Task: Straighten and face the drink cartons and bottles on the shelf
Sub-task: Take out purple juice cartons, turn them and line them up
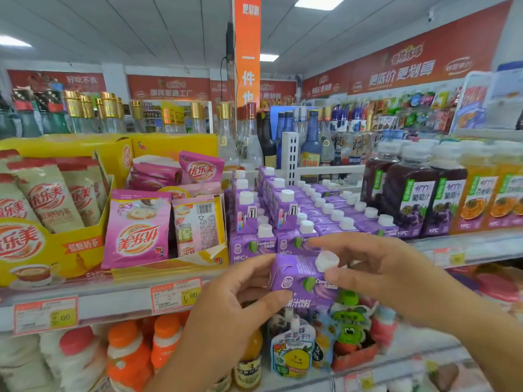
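The left hand's thumb (273,301) presses the lower left front of a purple carton (300,281) and its forefinger (254,264) curls round the upper left edge, so the left hand (226,315) pinches the carton from that side. The right hand's thumb (339,275) lies against the carton's right front, just under the white cap (327,260), and its forefinger (325,241) reaches over behind the cap; the right hand (376,267) clamps the carton from the right. Its other fingers are loosely bent behind.

The carton is held upright, label toward the camera, in the air just in front of the shelf (113,304) edge, below the front row of cartons (319,213). Those stand in several files running back, white caps up, the left 2 files stacked higher.

Right of them stand grape bottles (410,193), then orange bottles (481,193), labels facing out. Left of them pink sachets (138,230) lean in an open tray, 1 turned back to front, beside a yellow box (42,250) of beige sachets. Price tags (175,295) are fixed to the shelf rim. Below, a pouch (293,346) and orange-capped bottles (127,352) stand on the lower shelf.
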### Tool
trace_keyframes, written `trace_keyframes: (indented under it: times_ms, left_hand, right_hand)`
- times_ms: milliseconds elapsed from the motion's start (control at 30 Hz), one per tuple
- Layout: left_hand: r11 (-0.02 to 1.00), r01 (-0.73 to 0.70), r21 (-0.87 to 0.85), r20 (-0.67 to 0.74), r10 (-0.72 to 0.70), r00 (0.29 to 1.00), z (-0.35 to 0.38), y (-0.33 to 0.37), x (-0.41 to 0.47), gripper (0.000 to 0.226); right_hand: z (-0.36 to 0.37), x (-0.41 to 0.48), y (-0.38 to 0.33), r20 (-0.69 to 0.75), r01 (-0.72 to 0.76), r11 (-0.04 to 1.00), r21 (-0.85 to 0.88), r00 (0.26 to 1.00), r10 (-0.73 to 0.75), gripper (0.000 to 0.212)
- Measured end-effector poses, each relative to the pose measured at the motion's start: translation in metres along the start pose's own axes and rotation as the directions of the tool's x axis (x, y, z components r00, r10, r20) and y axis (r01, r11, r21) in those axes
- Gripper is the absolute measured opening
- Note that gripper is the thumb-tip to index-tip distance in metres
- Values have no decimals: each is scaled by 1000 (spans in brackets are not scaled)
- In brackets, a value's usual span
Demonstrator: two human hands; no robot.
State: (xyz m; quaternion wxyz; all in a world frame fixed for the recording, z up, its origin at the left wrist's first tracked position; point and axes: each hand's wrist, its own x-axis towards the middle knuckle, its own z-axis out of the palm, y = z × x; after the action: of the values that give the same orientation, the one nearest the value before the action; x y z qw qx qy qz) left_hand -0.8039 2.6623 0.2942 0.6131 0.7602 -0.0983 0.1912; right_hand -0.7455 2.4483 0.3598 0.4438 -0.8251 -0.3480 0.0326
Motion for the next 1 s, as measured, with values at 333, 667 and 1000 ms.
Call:
trace_keyframes:
  times_ms: [333, 667, 1000]
  left_hand:
    - [640, -376, 670, 21, 491, 871, -8, 42, 101, 54]
    - [612, -416, 672, 187, 403, 896, -26, -6, 138, 49]
    - [562, -458, 689, 185, 474, 861, -29, -14, 141, 44]
  right_hand:
    - [-120, 88, -34, -46, -5, 783, -622, 998, -30, 12]
    - [-136, 214, 47, -61, -103, 427, -898, 992, 111, 30]
    - [-125, 253, 66, 13, -113, 325, -939, 932, 363, 36]
